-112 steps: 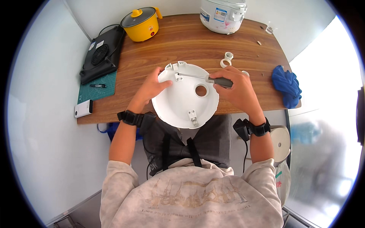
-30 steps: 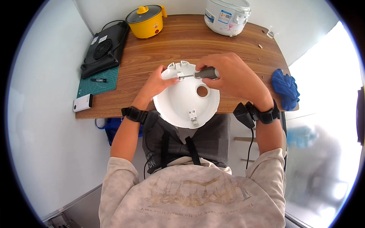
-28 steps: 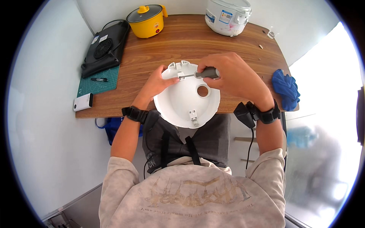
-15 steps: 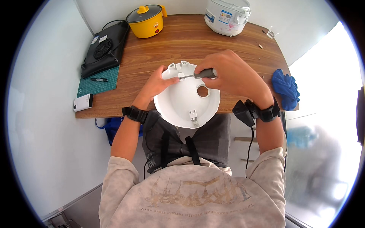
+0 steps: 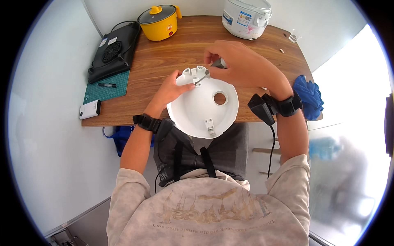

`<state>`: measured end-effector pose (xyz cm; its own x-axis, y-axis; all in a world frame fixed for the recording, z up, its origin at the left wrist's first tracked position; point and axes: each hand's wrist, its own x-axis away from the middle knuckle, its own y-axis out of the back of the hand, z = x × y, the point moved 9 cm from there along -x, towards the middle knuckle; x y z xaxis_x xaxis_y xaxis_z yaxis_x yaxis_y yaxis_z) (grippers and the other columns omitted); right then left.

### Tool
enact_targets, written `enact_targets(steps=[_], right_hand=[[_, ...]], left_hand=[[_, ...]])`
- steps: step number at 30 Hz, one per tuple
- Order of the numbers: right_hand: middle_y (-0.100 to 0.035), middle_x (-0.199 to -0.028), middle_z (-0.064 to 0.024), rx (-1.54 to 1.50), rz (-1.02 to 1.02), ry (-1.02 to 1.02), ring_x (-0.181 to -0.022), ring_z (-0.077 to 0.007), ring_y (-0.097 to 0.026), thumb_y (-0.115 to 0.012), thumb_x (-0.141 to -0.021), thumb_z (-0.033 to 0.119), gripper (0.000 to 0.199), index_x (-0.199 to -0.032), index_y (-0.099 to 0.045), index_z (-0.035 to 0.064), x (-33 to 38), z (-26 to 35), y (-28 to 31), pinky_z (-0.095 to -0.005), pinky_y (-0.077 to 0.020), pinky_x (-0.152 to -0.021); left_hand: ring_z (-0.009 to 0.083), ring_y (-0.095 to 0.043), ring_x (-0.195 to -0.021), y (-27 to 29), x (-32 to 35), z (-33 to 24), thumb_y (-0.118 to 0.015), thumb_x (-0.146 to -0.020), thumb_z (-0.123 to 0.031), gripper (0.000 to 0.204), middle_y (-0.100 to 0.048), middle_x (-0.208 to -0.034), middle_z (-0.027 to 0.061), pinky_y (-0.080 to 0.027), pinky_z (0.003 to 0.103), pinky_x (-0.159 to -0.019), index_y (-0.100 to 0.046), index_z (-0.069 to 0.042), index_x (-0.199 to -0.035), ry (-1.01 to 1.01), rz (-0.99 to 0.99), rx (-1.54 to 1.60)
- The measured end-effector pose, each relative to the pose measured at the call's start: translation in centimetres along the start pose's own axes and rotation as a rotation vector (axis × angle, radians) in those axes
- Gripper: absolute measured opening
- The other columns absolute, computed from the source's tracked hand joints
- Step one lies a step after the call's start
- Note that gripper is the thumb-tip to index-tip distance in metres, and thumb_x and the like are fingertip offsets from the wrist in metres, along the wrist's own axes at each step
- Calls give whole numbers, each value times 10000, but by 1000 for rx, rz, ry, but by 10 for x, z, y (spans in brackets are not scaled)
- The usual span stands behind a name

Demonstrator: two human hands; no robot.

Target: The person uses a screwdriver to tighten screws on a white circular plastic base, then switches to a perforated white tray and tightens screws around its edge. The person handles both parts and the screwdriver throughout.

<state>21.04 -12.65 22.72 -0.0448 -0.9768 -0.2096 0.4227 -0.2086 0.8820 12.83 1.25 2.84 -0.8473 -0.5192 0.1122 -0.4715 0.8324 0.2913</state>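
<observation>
A round white plastic lid part point(image 5: 196, 112) with a centre hole and a hinge bracket rests over the table's near edge and my lap. My left hand point(image 5: 171, 89) grips its left rim near the hinge. My right hand point(image 5: 238, 65) holds a small screwdriver point(image 5: 210, 70), its tip angled down onto the hinge area at the top of the part. Both wrists carry black bands.
On the wooden table point(image 5: 164, 53) stand a yellow pot point(image 5: 158, 20), a white rice cooker point(image 5: 246, 16), a black induction cooker point(image 5: 113, 51), a green cutting mat point(image 5: 104, 88) with a pen, a white power bank point(image 5: 90, 110). A blue cloth point(image 5: 308, 95) lies at the right edge.
My right hand has turned the screwdriver from lying sideways across the part to pointing down at the hinge. The left hand keeps its grip on the rim.
</observation>
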Motion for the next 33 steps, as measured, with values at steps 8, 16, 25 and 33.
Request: enact_targets(steps=[8,16,25,33], right_hand=[[-673,-814,-129,-156,-166,-1,-733,-268,-623,-670,-835,176,234,-1004,-636,18,-11,-3,11,-356,-502,-688],[-692,-839,-168,-108,-201,-12,-763,-334,-663,-656,-833,159,287,-1070,-605,5,-24,-22,2,-400,-528,-720],[-683,-834,-174,1,-189,39,-770,-351,-652,-678,-844,133,215,-994,-575,19,-20,-14,6,-410,-517,-711],[-680,-897,-143,-105,-151,-82,-749,-328,-658,-700,-834,102,237,-1002,-547,34,21,-1,3,-396,-512,-683]], left_hand=[[228,-635,-1016,-2,1,-1,-833,-796,-295,616,-631,-1135,175,-539,357,-855,-521,44,-1205,17,14,43],[237,-640,-1037,-1,-2,8,-833,-786,-297,640,-634,-1156,180,-541,362,-866,-523,35,-1236,52,20,42],[227,-668,-1038,0,14,11,-686,-908,-207,581,-639,-1217,149,-555,343,-862,-457,15,-1394,216,13,358],[253,-590,-1193,10,39,10,-605,-914,-81,565,-584,-1306,152,-495,374,-992,-403,1,-1435,183,-15,778]])
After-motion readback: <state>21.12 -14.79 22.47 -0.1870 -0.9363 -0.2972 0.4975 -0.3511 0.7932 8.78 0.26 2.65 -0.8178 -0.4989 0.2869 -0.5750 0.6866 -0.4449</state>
